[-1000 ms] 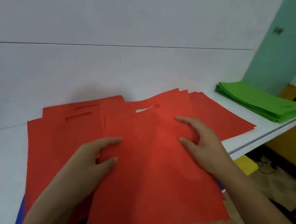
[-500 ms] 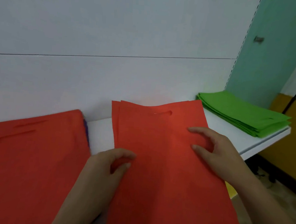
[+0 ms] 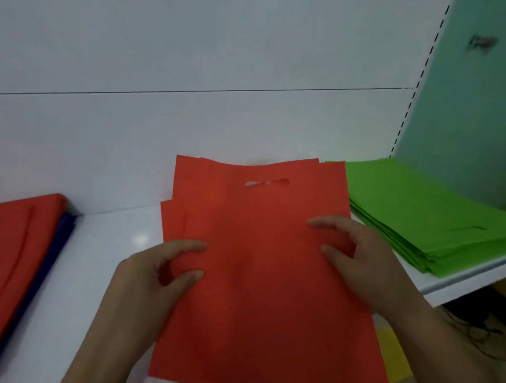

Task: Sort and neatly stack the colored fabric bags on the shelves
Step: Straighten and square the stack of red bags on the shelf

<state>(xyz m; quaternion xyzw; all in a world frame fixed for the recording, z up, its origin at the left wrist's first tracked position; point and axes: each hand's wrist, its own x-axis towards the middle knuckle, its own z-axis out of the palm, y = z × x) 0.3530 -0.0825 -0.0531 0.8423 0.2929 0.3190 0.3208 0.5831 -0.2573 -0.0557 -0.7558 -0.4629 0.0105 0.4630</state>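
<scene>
On the white shelf (image 3: 101, 271), my left hand (image 3: 151, 277) and right hand (image 3: 357, 257) each pinched the red bags (image 3: 259, 268), fingers curled, beside the green stack (image 3: 427, 219).

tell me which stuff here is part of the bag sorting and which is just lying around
Part of the job:
- red bags held by the left hand and right hand
- red stack at left, blue bags under it
- green stack
- white shelf

Just lying about:
- yellow item below the shelf
- dark cables on the floor
</scene>
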